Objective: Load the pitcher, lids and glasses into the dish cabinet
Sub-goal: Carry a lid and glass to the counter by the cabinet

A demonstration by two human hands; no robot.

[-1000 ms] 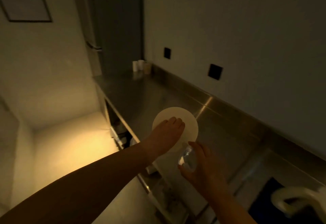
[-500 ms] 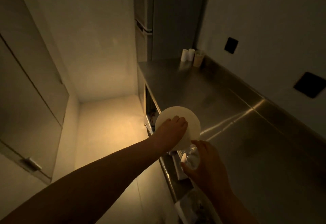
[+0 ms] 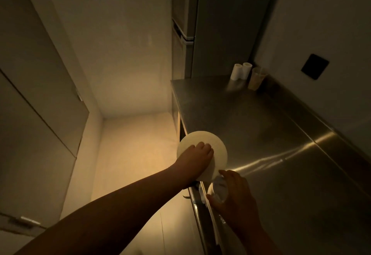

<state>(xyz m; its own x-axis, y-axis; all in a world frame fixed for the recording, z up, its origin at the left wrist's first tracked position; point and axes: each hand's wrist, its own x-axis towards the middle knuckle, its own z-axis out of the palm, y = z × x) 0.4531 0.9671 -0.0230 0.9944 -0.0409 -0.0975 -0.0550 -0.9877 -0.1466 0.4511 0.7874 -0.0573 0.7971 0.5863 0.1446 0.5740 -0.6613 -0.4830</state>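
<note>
Right now you are carrying two items along a dim kitchen, above the front edge of a long steel surface point(image 3: 261, 134). Your left hand point(image 3: 195, 159) lies on top of a round white lid point(image 3: 217, 150), fingers curled over its upper face, gripping it and holding it up in the air at a tilt. Your right hand point(image 3: 233, 192) is wrapped around a clear glass point(image 3: 217, 190), which sits just below and beside the lid, its open mouth turned toward the camera.

Judging by this, you are in the carrying step: one lid and one glass are in hand, and neither is stored yet. No open dish cabinet shows clearly; closed cupboard doors point(image 3: 40, 104) line the wall to your left, and dark openings sit under the surface. The next move probably calls for reaching the cabinet and setting one item down or freeing some fingers to open a door, since both hands are full.

Counted: one lid, one glass in your grasp. At the far end of the surface stand two white rolls point(image 3: 241, 71) side by side, with one clear cup point(image 3: 257, 78) just beside them. No pitcher is visible.
</note>
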